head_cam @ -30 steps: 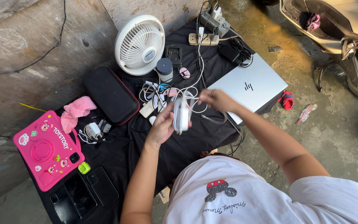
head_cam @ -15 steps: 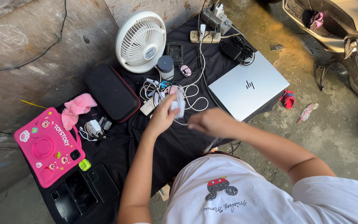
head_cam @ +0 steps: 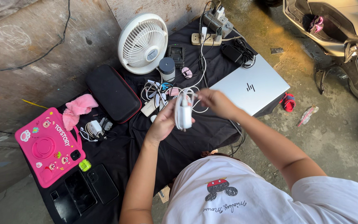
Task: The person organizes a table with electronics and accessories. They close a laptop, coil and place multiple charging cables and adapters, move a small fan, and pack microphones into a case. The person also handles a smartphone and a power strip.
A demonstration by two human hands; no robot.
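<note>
My left hand [head_cam: 162, 122] grips a white charger block [head_cam: 183, 114] wrapped in its white cable, held above the black cloth [head_cam: 195, 137]. My right hand [head_cam: 212, 101] pinches the cable's loose end at the top of the block. Just behind the hands lies a tangle of white cables and adapters [head_cam: 158, 92].
On the cloth sit a white round fan [head_cam: 142, 42], a grey cylinder speaker [head_cam: 167, 68], a black zip case [head_cam: 112, 93], a silver laptop [head_cam: 249, 85], a power strip [head_cam: 206, 39], a pink tablet case [head_cam: 48, 145], dark phones [head_cam: 90, 191], a pink cloth [head_cam: 77, 108]. A scooter [head_cam: 340, 29] stands at right.
Both hands have shifted over the cloth with the white charger block. My right hand came back up to the top of the block, holding the cable end.
</note>
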